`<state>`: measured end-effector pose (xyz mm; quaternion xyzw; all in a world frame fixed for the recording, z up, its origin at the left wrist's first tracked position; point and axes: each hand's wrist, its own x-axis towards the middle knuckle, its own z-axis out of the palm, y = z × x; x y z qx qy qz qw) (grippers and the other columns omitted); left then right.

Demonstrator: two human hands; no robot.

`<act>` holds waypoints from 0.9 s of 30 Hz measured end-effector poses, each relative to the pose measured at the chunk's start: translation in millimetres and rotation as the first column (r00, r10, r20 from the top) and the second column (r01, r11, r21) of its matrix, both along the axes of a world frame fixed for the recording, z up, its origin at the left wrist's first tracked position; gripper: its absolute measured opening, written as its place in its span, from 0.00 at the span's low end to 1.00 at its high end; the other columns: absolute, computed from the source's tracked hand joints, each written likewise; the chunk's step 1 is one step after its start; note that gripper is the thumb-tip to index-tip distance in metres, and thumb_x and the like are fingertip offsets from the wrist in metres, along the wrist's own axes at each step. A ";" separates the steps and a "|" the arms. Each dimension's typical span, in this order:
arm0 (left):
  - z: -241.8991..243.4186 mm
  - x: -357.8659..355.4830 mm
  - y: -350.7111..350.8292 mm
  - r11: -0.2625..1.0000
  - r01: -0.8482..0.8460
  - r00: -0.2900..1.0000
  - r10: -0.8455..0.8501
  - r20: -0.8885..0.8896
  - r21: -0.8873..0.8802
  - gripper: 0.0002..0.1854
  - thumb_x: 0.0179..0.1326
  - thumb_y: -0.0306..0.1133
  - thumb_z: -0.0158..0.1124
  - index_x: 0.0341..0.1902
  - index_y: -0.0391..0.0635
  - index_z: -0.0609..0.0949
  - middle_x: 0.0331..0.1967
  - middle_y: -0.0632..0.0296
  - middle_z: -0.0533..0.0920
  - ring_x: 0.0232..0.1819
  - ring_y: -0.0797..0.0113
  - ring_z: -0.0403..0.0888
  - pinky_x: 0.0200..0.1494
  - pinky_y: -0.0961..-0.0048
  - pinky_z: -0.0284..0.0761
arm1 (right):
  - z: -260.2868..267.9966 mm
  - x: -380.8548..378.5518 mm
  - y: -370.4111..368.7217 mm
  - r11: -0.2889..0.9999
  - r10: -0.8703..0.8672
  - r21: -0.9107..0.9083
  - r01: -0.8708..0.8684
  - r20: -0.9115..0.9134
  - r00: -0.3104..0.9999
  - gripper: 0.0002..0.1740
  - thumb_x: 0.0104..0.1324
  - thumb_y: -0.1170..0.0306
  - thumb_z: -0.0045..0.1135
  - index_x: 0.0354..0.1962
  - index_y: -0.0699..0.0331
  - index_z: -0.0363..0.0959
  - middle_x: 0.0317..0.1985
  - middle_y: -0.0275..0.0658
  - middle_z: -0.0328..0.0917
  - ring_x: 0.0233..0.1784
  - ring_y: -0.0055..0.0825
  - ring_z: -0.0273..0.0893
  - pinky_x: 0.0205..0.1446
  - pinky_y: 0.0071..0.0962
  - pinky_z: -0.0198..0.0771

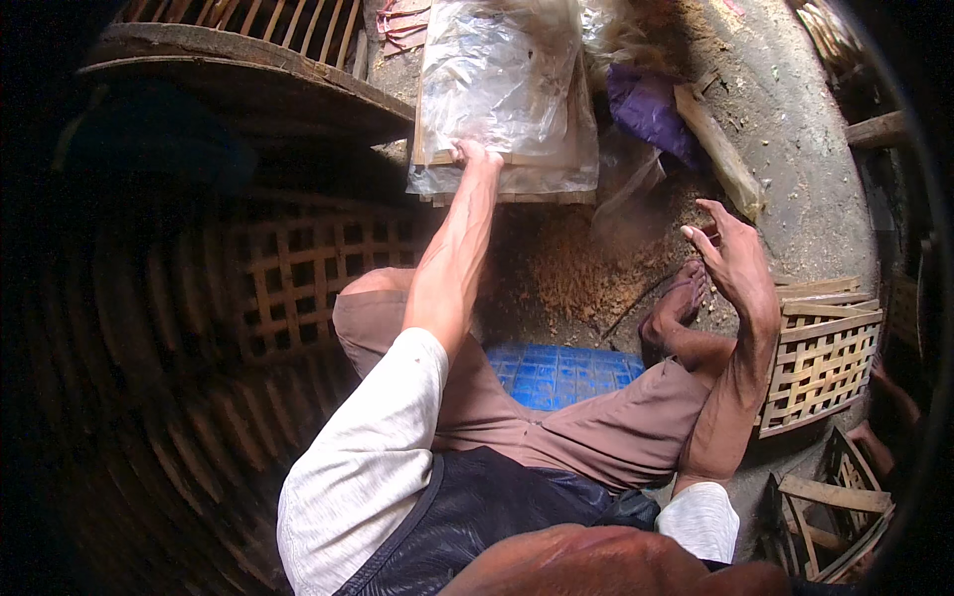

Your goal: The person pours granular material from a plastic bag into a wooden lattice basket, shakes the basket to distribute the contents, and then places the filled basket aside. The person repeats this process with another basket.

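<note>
My left hand [475, 152] reaches forward to the near edge of a stack covered with clear plastic sheeting [499, 82]. Its fingers are bent at the plastic and a thin wooden edge; whether they grip either is hard to see. Under the sheeting, wooden or bamboo slats [555, 161] show along the near side. My right hand [721, 242] is raised above my right foot, fingers curved and apart, holding nothing visible. A purple plastic sheet [648, 112] lies beyond it, beside a pale rolled plastic piece [719, 153].
A blue plastic surface [559, 372] lies between my legs. Woven bamboo panels [823, 357] stand at the right, with a slatted frame [835, 495] nearer me. A dark bamboo lattice [298, 276] and a curved wooden edge [261, 52] are at the left. Sawdust-like debris [596, 276] covers the floor ahead.
</note>
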<state>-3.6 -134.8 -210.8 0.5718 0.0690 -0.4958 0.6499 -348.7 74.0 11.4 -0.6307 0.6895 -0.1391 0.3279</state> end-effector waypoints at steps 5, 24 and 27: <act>-2.6 -10.8 1.7 0.999 -0.028 0.998 0.027 0.049 0.021 0.14 0.65 0.29 0.48 0.53 0.42 0.74 0.44 0.53 0.81 0.44 0.55 0.81 0.50 0.52 0.81 | -6.8 -4.6 2.5 0.998 0.013 -0.057 -0.015 -0.019 1.000 0.24 0.68 0.63 0.58 0.57 0.65 0.68 0.36 0.53 0.82 0.37 0.39 0.83 0.42 0.34 0.75; -3.0 34.7 55.1 0.822 0.495 0.854 -0.520 0.018 0.280 0.14 0.59 0.25 0.62 0.47 0.40 0.73 0.36 0.57 0.74 0.36 0.59 0.76 0.45 0.49 0.83 | -10.1 -4.3 -11.1 0.997 -0.005 0.083 0.004 0.008 1.000 0.26 0.67 0.56 0.59 0.58 0.60 0.70 0.41 0.54 0.82 0.43 0.43 0.82 0.47 0.37 0.75; -6.5 80.0 39.1 0.785 0.510 0.715 -0.614 0.335 0.350 0.26 0.53 0.36 0.67 0.56 0.46 0.71 0.50 0.51 0.72 0.49 0.46 0.73 0.50 0.45 0.76 | -12.4 6.1 -12.9 0.998 0.050 0.029 -0.048 -0.056 0.997 0.28 0.67 0.56 0.59 0.58 0.64 0.69 0.39 0.51 0.82 0.41 0.37 0.82 0.47 0.33 0.75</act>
